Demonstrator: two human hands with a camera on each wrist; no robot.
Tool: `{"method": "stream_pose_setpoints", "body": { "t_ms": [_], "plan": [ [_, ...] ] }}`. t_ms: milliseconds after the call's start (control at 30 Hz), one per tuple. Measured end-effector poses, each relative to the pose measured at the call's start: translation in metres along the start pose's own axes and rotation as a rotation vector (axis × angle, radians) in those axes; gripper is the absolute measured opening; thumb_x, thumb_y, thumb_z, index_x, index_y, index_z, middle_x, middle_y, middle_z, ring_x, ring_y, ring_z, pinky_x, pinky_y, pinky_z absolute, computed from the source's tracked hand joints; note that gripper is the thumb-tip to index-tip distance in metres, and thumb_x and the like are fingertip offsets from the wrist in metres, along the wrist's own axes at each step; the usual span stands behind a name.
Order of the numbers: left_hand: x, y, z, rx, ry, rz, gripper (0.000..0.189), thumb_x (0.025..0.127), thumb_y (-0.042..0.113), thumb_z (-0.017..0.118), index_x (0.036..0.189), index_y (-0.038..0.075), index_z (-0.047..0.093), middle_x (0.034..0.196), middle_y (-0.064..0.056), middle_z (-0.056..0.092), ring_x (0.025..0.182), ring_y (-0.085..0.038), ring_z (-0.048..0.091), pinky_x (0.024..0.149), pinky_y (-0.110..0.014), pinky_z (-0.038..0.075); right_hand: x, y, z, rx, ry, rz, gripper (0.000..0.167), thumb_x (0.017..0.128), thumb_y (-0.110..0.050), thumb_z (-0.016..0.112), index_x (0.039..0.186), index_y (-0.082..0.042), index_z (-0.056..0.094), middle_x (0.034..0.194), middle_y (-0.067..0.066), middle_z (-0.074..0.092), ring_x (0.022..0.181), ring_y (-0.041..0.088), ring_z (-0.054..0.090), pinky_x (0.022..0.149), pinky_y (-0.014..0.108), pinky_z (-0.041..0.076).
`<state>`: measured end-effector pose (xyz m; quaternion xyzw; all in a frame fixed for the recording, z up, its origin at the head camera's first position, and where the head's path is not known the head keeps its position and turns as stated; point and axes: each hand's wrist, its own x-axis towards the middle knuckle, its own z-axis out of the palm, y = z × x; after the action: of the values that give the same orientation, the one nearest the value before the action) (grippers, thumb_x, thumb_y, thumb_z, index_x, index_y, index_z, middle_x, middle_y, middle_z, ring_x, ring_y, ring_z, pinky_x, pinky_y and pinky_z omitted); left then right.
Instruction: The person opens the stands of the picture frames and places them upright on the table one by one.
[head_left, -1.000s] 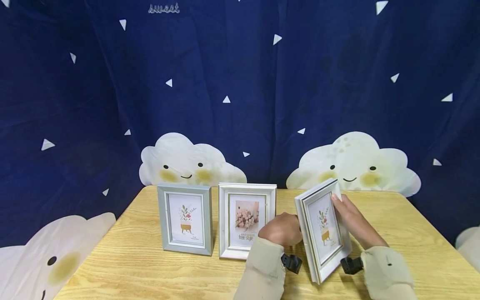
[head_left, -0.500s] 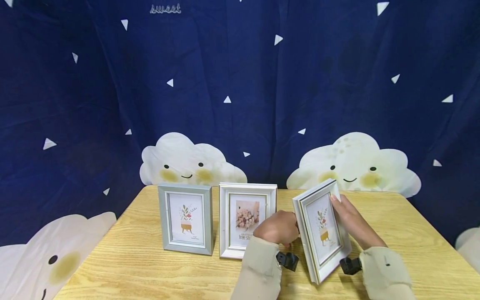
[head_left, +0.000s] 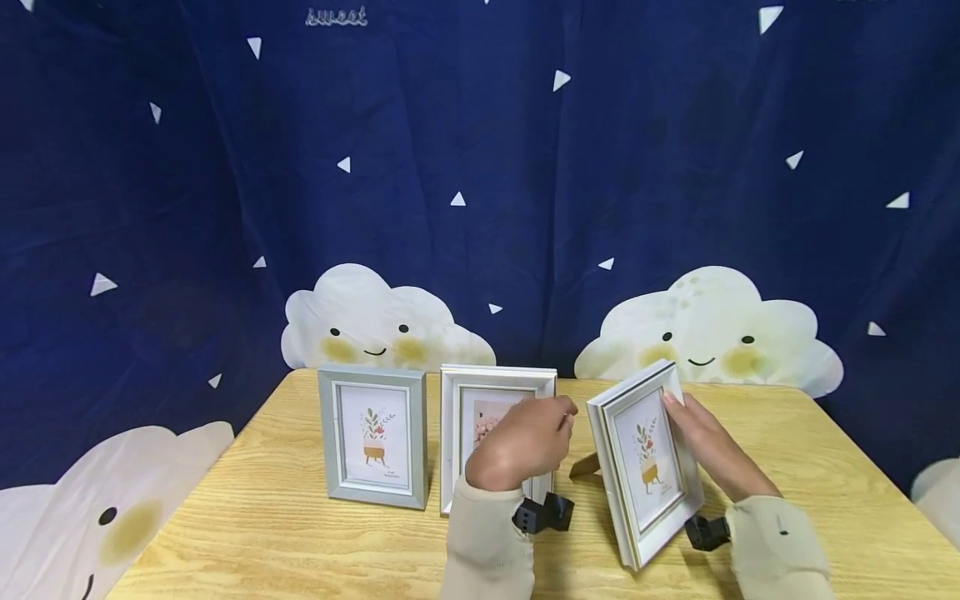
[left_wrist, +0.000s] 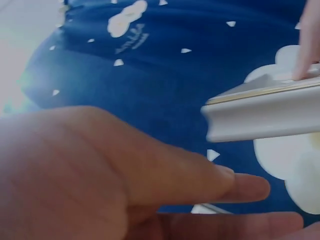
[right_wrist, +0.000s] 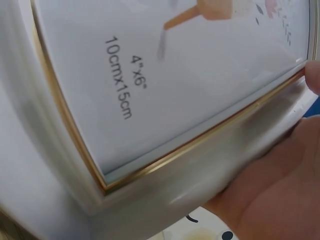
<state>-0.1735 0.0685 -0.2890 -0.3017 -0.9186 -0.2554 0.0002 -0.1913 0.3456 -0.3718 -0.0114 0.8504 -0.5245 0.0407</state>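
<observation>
A white picture frame (head_left: 647, 467) with a gold inner edge and a flower-pot print stands turned and tilted at the right. My right hand (head_left: 708, 437) grips its right side, thumb on the front; the fingers behind are hidden. In the right wrist view the frame's lower corner and the palm (right_wrist: 280, 190) beside it show up close. Behind the frame a brown stand leg (head_left: 587, 467) sticks out to the left. My left hand (head_left: 521, 442) is apart from that frame, holding nothing, its fingers fairly straight in the left wrist view. It covers part of a second white picture frame (head_left: 498, 377).
A grey-green picture frame (head_left: 375, 493) stands upright at the left on the wooden table (head_left: 300, 550). Behind the table hangs a dark blue curtain (head_left: 420, 125) with printed clouds and white triangles.
My left hand has moved left, away from behind the held picture frame, and now passes in front of the middle one. The stand leg has come into sight. My right hand has stayed put.
</observation>
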Motion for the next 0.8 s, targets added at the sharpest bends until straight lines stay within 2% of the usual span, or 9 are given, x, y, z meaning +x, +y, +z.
{"method": "stream_pose_setpoints", "body": {
  "t_ms": [133,167,300,467,600,700,800],
  "plan": [
    [-0.008,0.000,-0.007,0.008,0.069,0.013,0.028,0.101,0.013,0.043,0.117,0.010,0.066,0.101,0.002,0.067,0.101,-0.015,0.061,0.088,-0.029,0.047,-0.002,0.002,-0.001,-0.001,-0.008,0.005,0.082,0.096,-0.066,0.025,0.156,-0.015,0.003,0.159,0.022,0.008,0.143,0.046,0.000,0.106,0.069,0.004],
    [-0.009,0.001,-0.009,0.015,0.085,0.022,0.029,0.100,0.012,0.043,0.116,0.010,0.066,0.105,0.002,0.068,0.103,-0.016,0.062,0.088,-0.029,0.047,-0.002,0.002,-0.002,-0.001,-0.009,0.003,0.082,0.096,-0.066,0.025,0.156,-0.015,0.004,0.158,0.022,0.009,0.143,0.046,0.001,0.106,0.069,0.004],
    [-0.015,0.003,-0.015,0.032,0.125,0.050,0.029,0.099,0.011,0.042,0.116,0.010,0.066,0.111,0.001,0.068,0.106,-0.015,0.062,0.091,-0.028,0.047,-0.004,0.003,-0.004,0.017,-0.021,-0.019,0.080,0.097,-0.063,0.026,0.156,-0.014,0.005,0.155,0.023,0.017,0.143,0.046,0.006,0.106,0.068,0.008],
    [-0.021,0.007,-0.020,0.029,0.142,0.057,0.029,0.100,0.011,0.042,0.118,0.009,0.064,0.114,-0.001,0.068,0.109,-0.017,0.061,0.093,-0.030,0.046,-0.005,0.004,-0.005,0.070,-0.036,-0.052,0.076,0.100,-0.058,0.028,0.155,-0.010,0.008,0.149,0.024,0.027,0.141,0.043,0.015,0.107,0.066,0.012],
    [-0.026,0.009,-0.024,0.035,0.162,0.079,0.027,0.100,0.010,0.042,0.117,0.009,0.063,0.110,-0.002,0.069,0.106,-0.018,0.062,0.092,-0.031,0.047,-0.006,0.003,-0.006,0.061,-0.034,-0.067,0.075,0.100,-0.057,0.029,0.155,-0.009,0.010,0.147,0.025,0.031,0.138,0.042,0.022,0.106,0.066,0.018],
    [-0.028,0.010,-0.027,0.047,0.182,0.109,0.020,0.100,0.010,0.043,0.103,0.009,0.062,0.084,-0.001,0.066,0.089,-0.017,0.063,0.081,-0.031,0.049,-0.007,0.003,-0.007,0.034,-0.028,-0.091,0.072,0.101,-0.054,0.030,0.154,-0.008,0.014,0.145,0.025,0.035,0.135,0.042,0.028,0.105,0.066,0.024],
    [-0.030,0.010,-0.029,0.051,0.204,0.129,0.016,0.100,0.010,0.043,0.097,0.010,0.059,0.065,0.002,0.051,0.075,-0.016,0.057,0.073,-0.032,0.047,-0.008,0.003,-0.008,0.009,-0.020,-0.111,0.070,0.102,-0.051,0.032,0.154,-0.006,0.018,0.143,0.024,0.040,0.132,0.038,0.036,0.103,0.064,0.030]
  ]
}}
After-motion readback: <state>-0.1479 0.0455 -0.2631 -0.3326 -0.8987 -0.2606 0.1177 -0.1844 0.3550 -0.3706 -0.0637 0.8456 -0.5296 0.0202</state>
